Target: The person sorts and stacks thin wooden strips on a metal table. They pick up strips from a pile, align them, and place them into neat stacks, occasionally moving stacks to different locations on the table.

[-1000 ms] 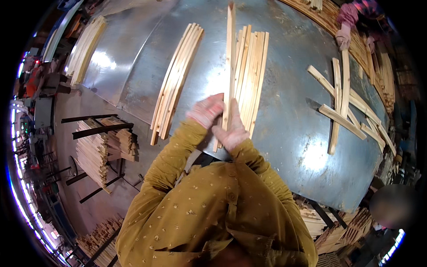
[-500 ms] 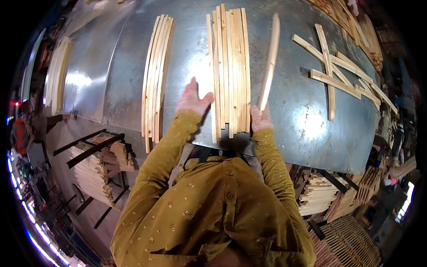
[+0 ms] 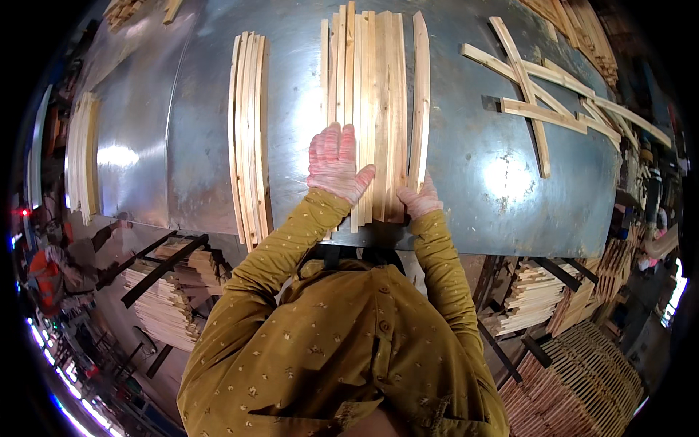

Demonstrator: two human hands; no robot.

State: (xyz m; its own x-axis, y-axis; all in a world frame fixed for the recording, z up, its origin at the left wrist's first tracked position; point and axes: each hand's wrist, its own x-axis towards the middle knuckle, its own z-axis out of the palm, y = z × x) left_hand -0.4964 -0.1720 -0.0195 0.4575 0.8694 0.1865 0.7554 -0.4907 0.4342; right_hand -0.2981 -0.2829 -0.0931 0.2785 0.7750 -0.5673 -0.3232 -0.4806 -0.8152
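A row of long pale wooden slats (image 3: 369,80) lies side by side on the metal table, pointing away from me. My left hand (image 3: 336,164) rests flat across the near left part of this row, fingers stretched forward and thumb out to the right. At the right of the row, my right hand (image 3: 421,198) holds the near end of a single wooden slat (image 3: 420,95). That slat stands almost parallel to the row, with a narrow gap between them. The right fingers are partly hidden under and beside the wood.
On the metal table (image 3: 291,80), a narrower slat bundle (image 3: 249,131) lies to the left and another bundle (image 3: 84,153) farther left. Loose crossed slats (image 3: 542,120) are at the right. Stacked slats stand on racks (image 3: 164,269) below the table edge. Another person (image 3: 51,280) is at far left.
My left hand has moved from beside the row onto its slats. My right hand has brought the single slat left, closer to the row and more in line with it.
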